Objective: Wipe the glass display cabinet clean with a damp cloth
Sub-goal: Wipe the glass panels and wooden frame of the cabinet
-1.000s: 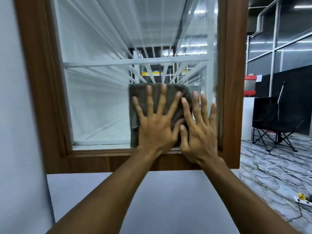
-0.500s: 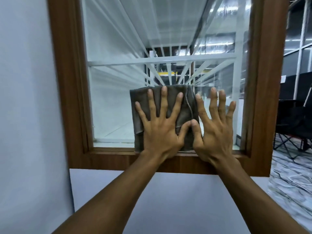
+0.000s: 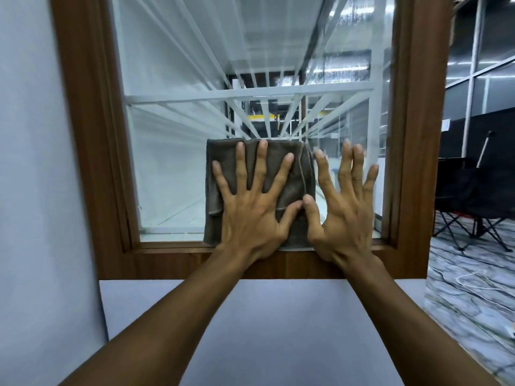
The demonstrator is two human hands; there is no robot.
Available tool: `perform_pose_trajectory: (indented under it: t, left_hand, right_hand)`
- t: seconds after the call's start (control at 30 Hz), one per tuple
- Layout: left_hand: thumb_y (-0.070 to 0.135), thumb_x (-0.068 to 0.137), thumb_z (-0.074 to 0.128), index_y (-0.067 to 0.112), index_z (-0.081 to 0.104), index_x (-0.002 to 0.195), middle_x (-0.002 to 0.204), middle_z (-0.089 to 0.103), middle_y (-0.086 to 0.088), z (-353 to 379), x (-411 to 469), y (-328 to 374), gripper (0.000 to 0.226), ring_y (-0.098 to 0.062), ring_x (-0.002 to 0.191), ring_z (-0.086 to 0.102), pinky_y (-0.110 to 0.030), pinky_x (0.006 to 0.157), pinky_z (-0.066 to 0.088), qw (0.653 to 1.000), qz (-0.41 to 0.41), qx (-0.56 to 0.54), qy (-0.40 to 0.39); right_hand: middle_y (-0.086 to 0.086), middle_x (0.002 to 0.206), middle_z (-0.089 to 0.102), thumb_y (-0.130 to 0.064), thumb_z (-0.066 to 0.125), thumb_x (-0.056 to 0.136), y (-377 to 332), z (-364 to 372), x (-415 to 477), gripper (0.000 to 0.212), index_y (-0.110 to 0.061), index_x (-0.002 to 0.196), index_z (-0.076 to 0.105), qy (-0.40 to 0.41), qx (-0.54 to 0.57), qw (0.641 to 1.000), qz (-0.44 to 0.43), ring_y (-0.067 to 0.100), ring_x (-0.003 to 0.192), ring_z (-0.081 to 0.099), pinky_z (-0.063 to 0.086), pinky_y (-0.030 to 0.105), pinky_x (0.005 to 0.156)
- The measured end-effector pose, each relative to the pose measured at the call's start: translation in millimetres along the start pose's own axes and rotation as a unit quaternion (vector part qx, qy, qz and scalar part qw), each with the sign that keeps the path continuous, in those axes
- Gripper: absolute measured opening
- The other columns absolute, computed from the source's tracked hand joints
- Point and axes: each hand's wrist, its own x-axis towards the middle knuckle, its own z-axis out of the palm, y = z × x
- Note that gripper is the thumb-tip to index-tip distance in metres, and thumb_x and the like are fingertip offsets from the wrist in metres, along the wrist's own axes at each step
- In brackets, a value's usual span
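The cloth (image 3: 296,188) lies flat low on the glass (image 3: 172,162), its bottom edge at the wooden frame (image 3: 92,135). The left hand (image 3: 250,215) presses it, fingers spread. The right hand (image 3: 342,218), also spread, presses the glass beside it. More glass stretches left and above. A chair (image 3: 473,196) stands on the floor (image 3: 468,285) to the right.

A folded brown cloth (image 3: 259,188) is pressed flat against the glass pane (image 3: 172,162) by the left hand (image 3: 250,210), fingers spread. The right hand (image 3: 344,210) is laid open on the glass just beside it, thumb touching the cloth, above the wooden frame (image 3: 167,260)
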Motion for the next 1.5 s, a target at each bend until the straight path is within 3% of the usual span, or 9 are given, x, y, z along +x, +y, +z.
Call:
perform_pose_trajectory:
  t: [0.13,0.33,0.5,0.67,0.83,1.0,1.17,1.33,1.5]
  left_hand:
    - [0.062,0.1,0.036,0.031,0.022,0.167,0.175,0.007,-0.012,1,16,25,0.074,-0.042,0.161,-0.003,-0.077,0.12,-0.002,1.0,0.009,-0.017,0.007]
    - [0.071,0.098,0.04,0.029,0.024,0.166,0.175,0.009,-0.011,0,-1,-38,0.082,-0.035,0.162,0.002,-0.07,0.125,0.001,0.998,-0.032,-0.006,0.049]
    - [0.07,0.098,0.038,0.029,0.021,0.167,0.176,0.006,-0.011,-1,-4,-40,0.082,-0.035,0.162,0.0,-0.07,0.125,0.002,0.999,-0.036,-0.012,0.038]
    - [0.07,0.1,0.036,0.028,0.021,0.166,0.175,0.011,-0.014,-4,-7,-62,0.08,-0.035,0.162,0.004,-0.071,0.125,0.005,0.999,0.012,-0.012,0.04]
    - [0.069,0.099,0.034,0.029,0.012,0.167,0.176,0.001,-0.014,-4,-4,-52,0.082,-0.041,0.161,-0.004,-0.073,0.123,-0.003,0.996,-0.079,-0.008,0.034]
    - [0.07,0.098,0.04,0.03,0.018,0.166,0.175,0.008,-0.012,-10,26,-55,0.082,-0.039,0.162,-0.001,-0.073,0.123,-0.003,0.999,-0.01,-0.015,0.046]
    - [0.069,0.1,0.036,0.028,0.017,0.168,0.176,0.002,-0.013,-4,-6,-53,0.082,-0.039,0.161,-0.004,-0.071,0.124,-0.004,0.992,-0.114,-0.017,0.048]
    - [0.07,0.097,0.042,0.029,0.02,0.166,0.175,0.008,-0.014,-10,15,-53,0.083,-0.041,0.161,0.0,-0.075,0.121,0.0,0.999,0.035,-0.006,0.031]
    - [0.077,0.094,0.041,0.033,0.022,0.166,0.174,0.001,-0.02,-17,19,-103,0.086,-0.047,0.159,-0.007,-0.071,0.123,-0.006,0.991,-0.118,-0.006,0.064]
  right_hand:
    - [0.023,0.173,0.007,-0.033,0.036,0.101,3,2,0,0.071,-0.007,0.165,0.02,-0.01,-0.01,1.0,0.001,0.035,0.162,0.0,-0.004,0.059,0.13]
    - [0.018,0.175,0.004,-0.038,0.035,0.103,-1,5,4,0.072,-0.011,0.167,0.017,-0.046,-0.099,0.994,-0.018,0.036,0.162,-0.002,-0.007,0.062,0.128]
    - [0.019,0.174,0.006,-0.044,0.033,0.106,-20,13,27,0.071,-0.014,0.167,0.014,-0.047,-0.075,0.994,-0.064,0.035,0.162,0.0,-0.003,0.061,0.129]
    - [0.015,0.175,0.003,-0.044,0.016,0.109,-22,19,27,0.066,-0.016,0.168,0.011,-0.058,-0.103,0.992,-0.052,0.033,0.163,0.001,0.003,0.062,0.129]
    - [0.016,0.175,0.004,-0.04,0.024,0.109,-23,22,26,0.065,-0.015,0.168,0.013,-0.045,-0.111,0.991,-0.057,0.034,0.163,0.002,0.004,0.063,0.129]
    - [0.016,0.175,0.004,-0.041,0.023,0.107,-20,22,25,0.066,-0.016,0.168,0.014,-0.04,-0.106,0.992,-0.058,0.034,0.163,0.001,0.002,0.064,0.129]
    - [0.018,0.175,0.003,-0.05,0.025,0.106,-22,20,26,0.073,-0.015,0.168,0.013,-0.051,-0.11,0.991,-0.059,0.035,0.163,0.001,0.0,0.063,0.129]
    - [0.019,0.175,0.005,-0.056,0.032,0.104,-21,20,25,0.078,-0.013,0.168,0.014,-0.042,-0.103,0.992,-0.061,0.036,0.162,0.002,0.0,0.064,0.129]
    - [0.019,0.175,0.003,-0.057,0.037,0.102,-20,20,26,0.082,-0.013,0.168,0.013,-0.047,-0.108,0.991,-0.062,0.036,0.162,0.001,0.001,0.065,0.128]
